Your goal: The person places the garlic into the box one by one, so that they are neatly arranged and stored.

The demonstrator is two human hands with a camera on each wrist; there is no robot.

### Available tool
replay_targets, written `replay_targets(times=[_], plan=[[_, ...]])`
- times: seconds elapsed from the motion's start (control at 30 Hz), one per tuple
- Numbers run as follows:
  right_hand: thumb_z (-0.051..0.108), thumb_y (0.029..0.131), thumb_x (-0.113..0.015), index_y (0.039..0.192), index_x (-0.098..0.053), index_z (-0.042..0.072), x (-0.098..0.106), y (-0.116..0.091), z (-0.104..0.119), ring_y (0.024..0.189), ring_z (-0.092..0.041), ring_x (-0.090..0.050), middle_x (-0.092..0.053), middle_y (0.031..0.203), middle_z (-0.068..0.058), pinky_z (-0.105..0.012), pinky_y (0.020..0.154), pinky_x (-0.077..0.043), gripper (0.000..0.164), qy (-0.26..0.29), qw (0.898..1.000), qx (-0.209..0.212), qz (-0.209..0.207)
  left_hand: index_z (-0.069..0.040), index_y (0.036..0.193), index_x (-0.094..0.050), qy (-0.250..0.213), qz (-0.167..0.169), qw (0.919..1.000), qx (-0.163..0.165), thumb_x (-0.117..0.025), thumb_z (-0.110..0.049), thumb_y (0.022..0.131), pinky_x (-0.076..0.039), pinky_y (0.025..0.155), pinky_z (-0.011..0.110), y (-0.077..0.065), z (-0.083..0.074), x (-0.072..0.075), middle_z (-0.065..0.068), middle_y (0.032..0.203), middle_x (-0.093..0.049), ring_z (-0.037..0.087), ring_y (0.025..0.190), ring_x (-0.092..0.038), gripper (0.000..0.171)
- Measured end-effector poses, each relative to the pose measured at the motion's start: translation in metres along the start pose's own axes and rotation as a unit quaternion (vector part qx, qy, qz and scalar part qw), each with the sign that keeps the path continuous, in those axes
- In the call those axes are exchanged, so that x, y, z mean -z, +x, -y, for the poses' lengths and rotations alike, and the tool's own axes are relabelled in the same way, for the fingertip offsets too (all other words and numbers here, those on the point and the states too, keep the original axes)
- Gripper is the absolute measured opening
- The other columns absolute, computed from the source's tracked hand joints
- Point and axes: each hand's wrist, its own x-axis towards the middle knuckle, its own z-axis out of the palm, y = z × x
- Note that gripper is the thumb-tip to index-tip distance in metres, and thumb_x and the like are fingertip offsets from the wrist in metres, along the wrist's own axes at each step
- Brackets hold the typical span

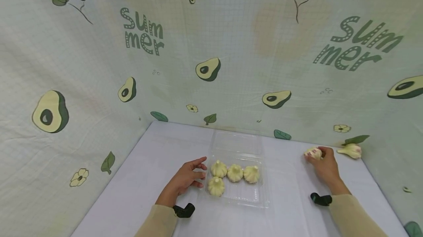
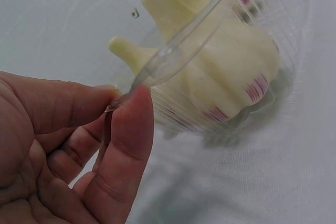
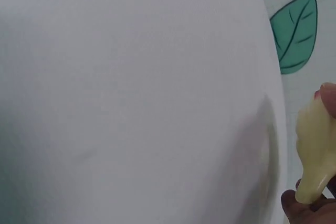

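My left hand (image 1: 187,178) pinches the left rim of a clear plastic container (image 1: 242,197) between thumb and finger, as the left wrist view shows up close. Inside the container several garlic bulbs (image 1: 235,173) stand stem up, three along the back and one at front left. Over at the right, my right hand (image 1: 327,169) grips another garlic bulb (image 1: 313,153), held above the table. In the right wrist view that held bulb (image 3: 315,145) appears at the right edge, stem pointing down, partly cut off. One more garlic bulb (image 1: 351,151) lies on its side beyond the right hand.
The container's clear lid (image 1: 236,142) is folded back toward the rear wall. A white cloth covers the table (image 1: 284,193). Fabric walls (image 1: 211,39) printed with avocados and leaves rise at the back and both sides. A black wrist strap piece (image 1: 321,199) sits at each wrist.
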Motion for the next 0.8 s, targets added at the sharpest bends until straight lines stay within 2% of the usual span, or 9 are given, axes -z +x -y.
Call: replay_targets(times=[0.1, 0.13, 0.23, 0.3, 0.37, 0.43, 0.63, 0.73, 0.8], plan=[[0.034, 0.102, -0.071, 0.155, -0.023, -0.011, -0.002, -0.006, 0.005, 0.139, -0.051, -0.040, -0.035, 0.153, -0.039, -0.063, 0.111, -0.041, 0.085, 0.018, 1.000, 0.006, -0.011, -0.010, 0.162, -0.043, -0.002, 0.000, 1.0000, 0.002, -0.066, 0.005, 0.096, -0.061, 0.062, 0.028, 0.000, 0.001, 0.000, 0.013, 0.126, -0.056, 0.017, 0.088, -0.061, 0.071], [0.033, 0.101, -0.072, 0.154, -0.024, -0.011, -0.003, -0.008, 0.007, 0.138, -0.050, -0.042, -0.036, 0.152, -0.038, -0.058, 0.108, -0.045, 0.084, 0.022, 1.000, 0.010, -0.015, -0.010, 0.162, -0.043, -0.002, 0.000, 1.0000, 0.003, -0.066, 0.005, 0.096, -0.061, 0.062, 0.028, 0.001, 0.001, 0.000, 0.013, 0.126, -0.056, 0.017, 0.088, -0.061, 0.071], [0.034, 0.099, -0.076, 0.151, -0.029, -0.010, -0.006, -0.015, 0.014, 0.130, -0.043, -0.047, -0.041, 0.147, -0.034, -0.030, 0.094, -0.050, 0.083, 0.030, 0.999, 0.030, -0.026, -0.011, 0.162, -0.043, -0.002, -0.001, 1.0000, 0.004, -0.066, 0.005, 0.096, -0.061, 0.062, 0.028, 0.001, 0.002, 0.001, 0.013, 0.126, -0.056, 0.018, 0.088, -0.061, 0.071], [0.035, 0.097, -0.077, 0.149, -0.031, -0.009, -0.008, -0.019, 0.018, 0.124, -0.038, -0.049, -0.044, 0.144, -0.031, -0.014, 0.081, -0.044, 0.083, 0.037, 0.998, 0.046, -0.031, -0.010, 0.162, -0.043, -0.001, -0.001, 1.0000, 0.004, -0.067, 0.005, 0.096, -0.061, 0.062, 0.028, 0.002, 0.003, 0.001, 0.013, 0.126, -0.056, 0.017, 0.089, -0.062, 0.072], [0.036, 0.097, -0.078, 0.148, -0.032, -0.008, -0.010, -0.024, 0.022, 0.120, -0.032, -0.049, -0.045, 0.142, -0.029, -0.004, 0.073, -0.040, 0.082, 0.042, 0.997, 0.060, -0.034, -0.010, 0.162, -0.043, 0.000, -0.001, 1.0000, 0.003, -0.067, 0.005, 0.096, -0.061, 0.063, 0.028, 0.002, 0.003, 0.001, 0.013, 0.126, -0.056, 0.017, 0.089, -0.062, 0.072], [0.036, 0.096, -0.079, 0.148, -0.032, -0.007, -0.011, -0.027, 0.025, 0.117, -0.026, -0.050, -0.046, 0.141, -0.028, -0.001, 0.072, -0.040, 0.081, 0.050, 0.995, 0.073, -0.035, -0.010, 0.162, -0.043, 0.000, 0.001, 1.0000, 0.004, -0.067, 0.004, 0.096, -0.061, 0.063, 0.028, 0.003, 0.003, 0.001, 0.013, 0.126, -0.056, 0.017, 0.089, -0.061, 0.072], [0.031, 0.097, -0.079, 0.149, -0.029, -0.002, -0.013, -0.036, 0.038, 0.106, -0.001, -0.049, -0.044, 0.143, -0.021, -0.005, 0.074, -0.049, 0.080, 0.081, 0.993, 0.087, -0.024, -0.011, 0.162, -0.043, 0.001, 0.003, 1.0000, 0.006, -0.068, 0.003, 0.096, -0.061, 0.064, 0.029, 0.004, 0.003, 0.001, 0.013, 0.127, -0.056, 0.018, 0.090, -0.061, 0.072], [0.030, 0.097, -0.079, 0.150, -0.028, -0.001, -0.013, -0.041, 0.044, 0.103, 0.004, -0.049, -0.044, 0.143, -0.018, -0.006, 0.074, -0.051, 0.079, 0.090, 0.991, 0.092, -0.022, -0.011, 0.162, -0.043, 0.001, 0.002, 1.0000, 0.005, -0.067, 0.003, 0.096, -0.062, 0.064, 0.029, 0.003, 0.002, 0.001, 0.013, 0.127, -0.056, 0.018, 0.090, -0.061, 0.072], [0.030, 0.098, -0.078, 0.151, -0.029, 0.000, -0.013, -0.044, 0.048, 0.103, 0.002, -0.048, -0.044, 0.143, -0.016, -0.007, 0.074, -0.051, 0.079, 0.089, 0.991, 0.098, -0.026, -0.011, 0.162, -0.043, 0.000, 0.001, 1.0000, 0.006, -0.067, 0.003, 0.096, -0.062, 0.063, 0.029, 0.003, 0.002, 0.001, 0.013, 0.127, -0.056, 0.018, 0.090, -0.062, 0.072]])
